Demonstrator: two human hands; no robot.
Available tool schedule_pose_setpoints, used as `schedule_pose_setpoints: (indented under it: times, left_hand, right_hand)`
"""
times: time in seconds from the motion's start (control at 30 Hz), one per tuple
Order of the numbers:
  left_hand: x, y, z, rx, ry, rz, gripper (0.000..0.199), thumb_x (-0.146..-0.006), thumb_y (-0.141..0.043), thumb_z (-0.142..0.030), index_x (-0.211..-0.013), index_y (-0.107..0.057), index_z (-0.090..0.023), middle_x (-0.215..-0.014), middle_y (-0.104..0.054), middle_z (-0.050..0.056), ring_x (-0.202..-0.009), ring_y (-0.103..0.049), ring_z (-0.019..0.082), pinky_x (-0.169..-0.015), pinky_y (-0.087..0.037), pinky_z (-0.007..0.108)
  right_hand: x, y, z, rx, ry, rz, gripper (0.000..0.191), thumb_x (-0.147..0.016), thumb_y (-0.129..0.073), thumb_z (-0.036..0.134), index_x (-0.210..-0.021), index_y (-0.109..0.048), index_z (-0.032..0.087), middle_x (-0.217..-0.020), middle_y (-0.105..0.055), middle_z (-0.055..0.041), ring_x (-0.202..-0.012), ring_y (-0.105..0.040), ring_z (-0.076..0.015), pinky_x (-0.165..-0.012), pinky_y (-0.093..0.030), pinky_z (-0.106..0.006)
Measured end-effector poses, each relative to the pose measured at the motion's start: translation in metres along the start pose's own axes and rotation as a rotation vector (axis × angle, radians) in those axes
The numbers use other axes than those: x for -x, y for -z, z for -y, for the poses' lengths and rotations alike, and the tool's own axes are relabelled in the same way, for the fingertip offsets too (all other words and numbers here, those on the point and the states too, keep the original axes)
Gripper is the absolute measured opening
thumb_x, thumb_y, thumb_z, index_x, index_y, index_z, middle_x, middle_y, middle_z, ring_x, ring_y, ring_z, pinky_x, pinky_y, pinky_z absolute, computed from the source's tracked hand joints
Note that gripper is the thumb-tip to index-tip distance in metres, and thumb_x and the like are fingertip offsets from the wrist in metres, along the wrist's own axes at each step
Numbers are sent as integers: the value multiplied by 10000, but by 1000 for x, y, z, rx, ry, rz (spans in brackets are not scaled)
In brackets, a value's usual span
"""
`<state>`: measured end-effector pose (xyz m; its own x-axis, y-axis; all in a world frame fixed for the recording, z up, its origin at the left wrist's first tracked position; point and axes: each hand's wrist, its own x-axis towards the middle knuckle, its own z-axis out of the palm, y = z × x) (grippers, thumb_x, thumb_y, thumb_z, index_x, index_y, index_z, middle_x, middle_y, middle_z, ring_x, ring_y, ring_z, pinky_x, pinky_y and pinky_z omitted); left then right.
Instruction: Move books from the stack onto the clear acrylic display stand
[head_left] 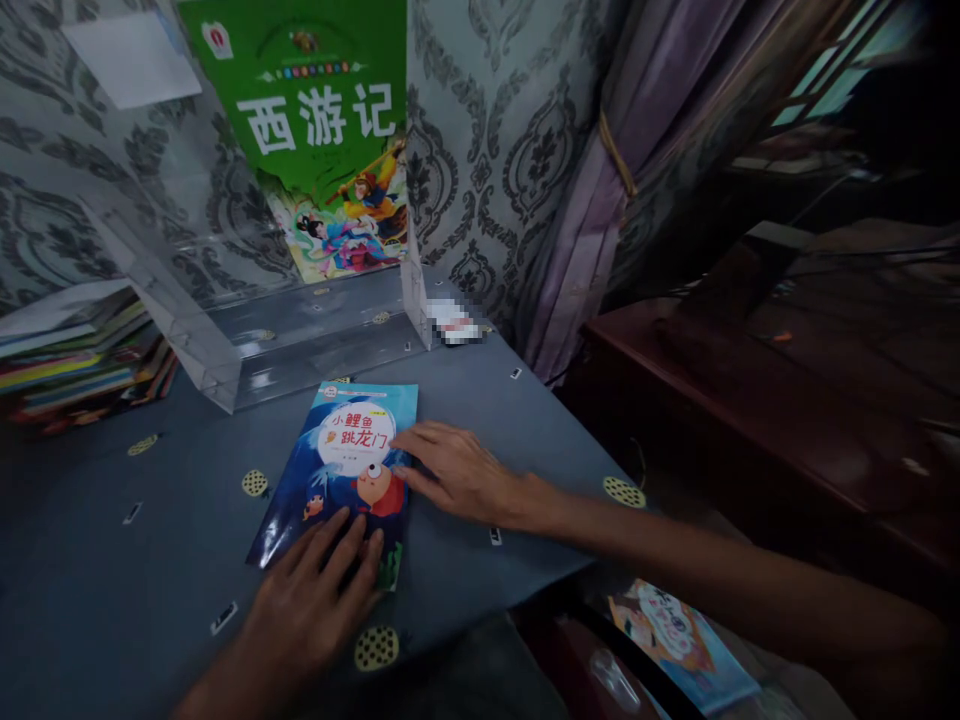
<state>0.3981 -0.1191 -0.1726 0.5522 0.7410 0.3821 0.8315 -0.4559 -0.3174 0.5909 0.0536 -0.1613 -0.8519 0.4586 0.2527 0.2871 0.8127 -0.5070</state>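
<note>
Two hands on blue book (pixel 289 500), near side of table (pixel 187 520): left hand (pixel 304 600) on its near part, right hand (pixel 469 478) at right edge. Each grip apart, nothing clamped. Light, even fingertip pressure best avoids creases.

We see a dim, bluish scene — deep shadow swallows the right side, where a window (pixel 832 90) glows faintly. Pale glare streaks the clear rack (pixel 300 350) and the book's glossy cover (pixel 289 505); edges look stretched and blurred — and a pixelated patch (pixel 456 322) hides detail.
</note>
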Motion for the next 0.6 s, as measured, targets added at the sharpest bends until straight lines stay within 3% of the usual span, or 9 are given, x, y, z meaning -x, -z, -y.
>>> schedule_pose_setpoints:
  times: [0.1, 0.33, 0.5, 0.6]
  left_hand:
    - [0, -3, -1, -9, 27, -23, 278, -979, -561, -262, -1193, -715, -173, -1154, -777, 84, -1108, -709, 246, -930, -555, 327]
    - [9, -7, 1, 27, 30, -11, 325, -955, -598, -267, -1252, -699, -183, -1227, -755, 80, -1163, -684, 253, -975, -529, 335]
    - [12, -11, -1, 55, 41, 11, 359, -953, -591, -268, -1291, -683, -192, -1265, -735, 94, -1195, -664, 257, -945, -559, 347]
    - [11, -16, -9, 94, 127, -50, 320, -983, -531, -262, -1238, -707, -181, -1210, -752, 98, -1189, -662, 266, -954, -555, 374]
  right_hand:
    - [-8, -6, -18, 168, 85, -3, 350, -1017, -577, 337, -1274, -632, 105, -1265, -694, -170, -1138, -642, -267, -986, -508, -427]
    - [-13, -5, -42, 338, -15, -3, 428, -1047, -496, 384, -1356, -630, 119, -1418, -630, -180, -1162, -592, -305, -1036, -451, -537]
    - [-15, -7, -49, 366, -83, -33, 416, -1042, -508, 363, -1359, -631, 124, -1453, -617, -140, -1208, -583, -312, -1114, -389, -573]
    - [-15, -6, -48, 384, -68, -48, 389, -1028, -536, 337, -1339, -642, 129, -1425, -639, -137, -1273, -559, -326, -1131, -373, -591]
